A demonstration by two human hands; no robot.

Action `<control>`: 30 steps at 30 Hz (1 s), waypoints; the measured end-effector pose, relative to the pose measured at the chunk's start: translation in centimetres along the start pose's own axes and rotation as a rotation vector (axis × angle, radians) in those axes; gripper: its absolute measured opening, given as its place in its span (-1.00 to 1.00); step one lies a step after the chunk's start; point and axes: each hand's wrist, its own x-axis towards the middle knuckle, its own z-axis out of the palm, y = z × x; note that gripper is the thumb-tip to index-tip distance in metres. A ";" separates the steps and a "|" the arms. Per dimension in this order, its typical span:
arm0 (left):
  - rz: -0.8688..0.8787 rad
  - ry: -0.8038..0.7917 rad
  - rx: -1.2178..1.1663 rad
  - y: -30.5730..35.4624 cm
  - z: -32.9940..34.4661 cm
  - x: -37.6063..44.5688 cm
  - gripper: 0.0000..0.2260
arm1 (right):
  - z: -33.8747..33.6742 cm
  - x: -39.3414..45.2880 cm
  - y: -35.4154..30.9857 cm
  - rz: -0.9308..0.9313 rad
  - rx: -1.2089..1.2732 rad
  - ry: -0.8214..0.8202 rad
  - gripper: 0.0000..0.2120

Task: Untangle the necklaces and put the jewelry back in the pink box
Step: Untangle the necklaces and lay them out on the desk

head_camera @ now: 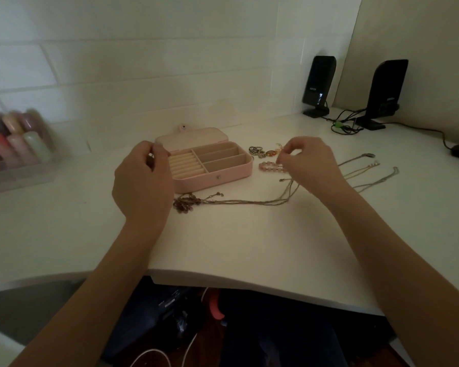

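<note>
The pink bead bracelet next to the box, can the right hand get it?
Probably yes. The pink bead bracelet lies on the desk right beside the right hand, nothing on top of it, though that hand's fingers seem pinched already.

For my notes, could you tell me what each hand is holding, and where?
Left hand pinches something small and shiny; what it is cannot be told. Right hand pinches at fingertips, apparently a thin chain; unclear.

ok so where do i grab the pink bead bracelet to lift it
Pinch the pink bead bracelet at its left end, coming from above. It lies flat on the desk beside the pink box, and its right end is hidden under the right hand, so the left beads are the exposed part.
</note>
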 end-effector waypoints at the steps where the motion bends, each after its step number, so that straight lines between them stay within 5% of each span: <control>1: 0.017 0.005 0.009 0.0 0.0 0.0 -0.71 | 0.0 -0.1 -0.1 -0.023 -0.065 -0.081 -0.91; 6: 0.078 -0.007 0.062 0.2 0.2 -0.3 -0.79 | 0.3 -1.2 -1.1 -0.087 -0.225 -0.515 -0.84; 9: 0.118 -0.009 0.086 0.2 0.1 -0.4 -0.81 | 0.5 -1.5 -1.1 -0.136 -0.307 -0.638 -0.84; 13: 0.125 -0.005 0.130 0.5 0.0 -0.6 -0.84 | 0.2 -1.6 -1.3 -0.172 -0.340 -0.654 -0.84; 17: 0.224 -0.046 0.127 0.3 0.3 -0.6 -0.87 | 1.5 -1.7 -1.1 -0.319 -0.327 -0.441 -0.89; 20: 0.380 -0.240 0.002 0.0 1.0 -0.7 -0.87 | 3.5 -2.0 -0.8 -0.387 -0.274 -0.506 -0.78; 24: 0.509 -0.529 -0.144 0.2 1.4 -1.4 -0.95 | 5.2 -1.9 -0.4 -0.464 -0.250 -0.515 -0.89; 30: 0.358 -0.754 -0.239 0.4 1.2 -1.8 -0.91 | 3.5 -1.8 -1.2 -0.220 0.358 -0.397 -0.89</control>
